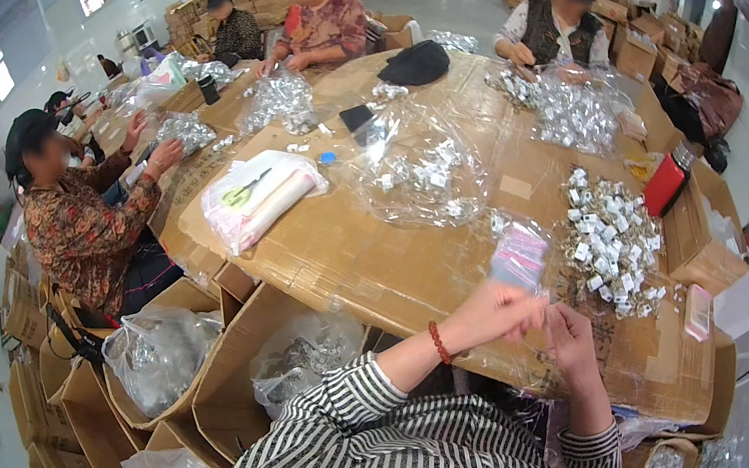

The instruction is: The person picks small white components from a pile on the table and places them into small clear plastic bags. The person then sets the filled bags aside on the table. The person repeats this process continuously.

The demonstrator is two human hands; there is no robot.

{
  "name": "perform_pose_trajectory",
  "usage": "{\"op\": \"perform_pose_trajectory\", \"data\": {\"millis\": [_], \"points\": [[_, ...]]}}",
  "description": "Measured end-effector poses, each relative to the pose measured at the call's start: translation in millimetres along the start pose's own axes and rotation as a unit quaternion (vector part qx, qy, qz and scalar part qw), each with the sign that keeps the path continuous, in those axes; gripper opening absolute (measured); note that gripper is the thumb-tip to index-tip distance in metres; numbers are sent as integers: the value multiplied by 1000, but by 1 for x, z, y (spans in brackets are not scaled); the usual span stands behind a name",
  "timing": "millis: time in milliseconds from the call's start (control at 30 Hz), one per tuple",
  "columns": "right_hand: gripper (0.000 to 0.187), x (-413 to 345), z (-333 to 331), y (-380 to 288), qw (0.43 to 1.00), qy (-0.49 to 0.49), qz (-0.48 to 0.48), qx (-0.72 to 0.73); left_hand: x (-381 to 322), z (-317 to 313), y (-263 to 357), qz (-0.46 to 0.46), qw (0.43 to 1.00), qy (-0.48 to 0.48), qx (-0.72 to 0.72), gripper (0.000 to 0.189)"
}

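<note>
My left hand [506,312], a red bead bracelet [439,343] at its wrist, is blurred over the table's near edge. Right beside it, my right hand [570,335] has its fingers pinched together. Between the hands, what looks like a small clear plastic bag [540,342] shows faintly; its contents cannot be made out. Just beyond my left hand lies a stack of small clear bags with pink stripes [520,256]. A pile of small white-and-metal parts [611,235] spreads to the right of my hands.
Cardboard covers the table [350,266]. On it are a large clear bag of parts [423,168], plastic bags [267,195] under green-handled scissors [245,191], a phone [357,119], a black cap [414,64] and a red container [666,184]. Open cartons [224,394] stand left; several people sit around.
</note>
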State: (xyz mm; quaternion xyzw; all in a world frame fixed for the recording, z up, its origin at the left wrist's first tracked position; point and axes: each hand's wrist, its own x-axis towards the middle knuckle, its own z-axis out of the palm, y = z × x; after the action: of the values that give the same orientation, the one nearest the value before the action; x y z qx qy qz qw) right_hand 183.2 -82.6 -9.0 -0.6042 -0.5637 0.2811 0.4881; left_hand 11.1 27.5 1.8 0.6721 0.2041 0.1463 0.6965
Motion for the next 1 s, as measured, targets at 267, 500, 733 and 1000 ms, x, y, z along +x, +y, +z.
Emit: {"op": "perform_pose_trajectory", "data": {"millis": [267,500,733,1000], "points": [[18,71,-30,42,849,154,-140,-485,20,-33,-23,175,851,381,317,41],[22,82,-23,73,824,104,-53,-555,18,-16,-69,73,758,401,510,28],[23,63,-45,39,885,277,-143,-345,14,-18,-60,145,755,467,437,21],[18,59,-53,50,907,293,-53,-297,8,-18,-37,235,791,479,299,19]]}}
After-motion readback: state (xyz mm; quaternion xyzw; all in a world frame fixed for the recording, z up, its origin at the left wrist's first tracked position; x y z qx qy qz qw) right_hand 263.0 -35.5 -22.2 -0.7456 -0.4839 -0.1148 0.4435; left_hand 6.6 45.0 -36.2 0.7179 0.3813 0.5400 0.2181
